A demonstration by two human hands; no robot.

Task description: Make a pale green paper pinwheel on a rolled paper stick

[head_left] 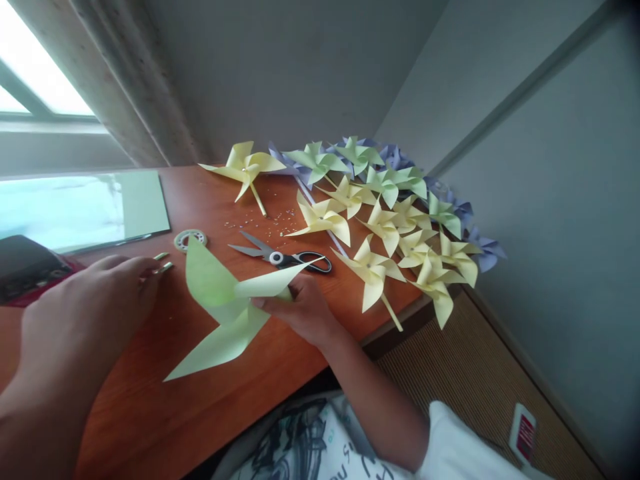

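My right hand [300, 308] pinches the middle of a light green paper pinwheel [226, 308] held just above the wooden desk [200, 393]; its folded points spread up, right and down-left. My left hand [85, 320] reaches in from the left, its fingertips on a short green stick piece [165, 268] lying on the desk. A second small green piece [161, 256] lies just beyond it. Black-handled scissors [285, 256] lie shut on the desk behind the pinwheel.
Several finished yellow, green and purple pinwheels [385, 220] are piled at the desk's far right corner. A tape roll [190, 239], a glossy sheet [75, 210] and a dark device [25, 267] lie at the left. Small scraps [270, 223] dot the desk. Walls close in behind and to the right.
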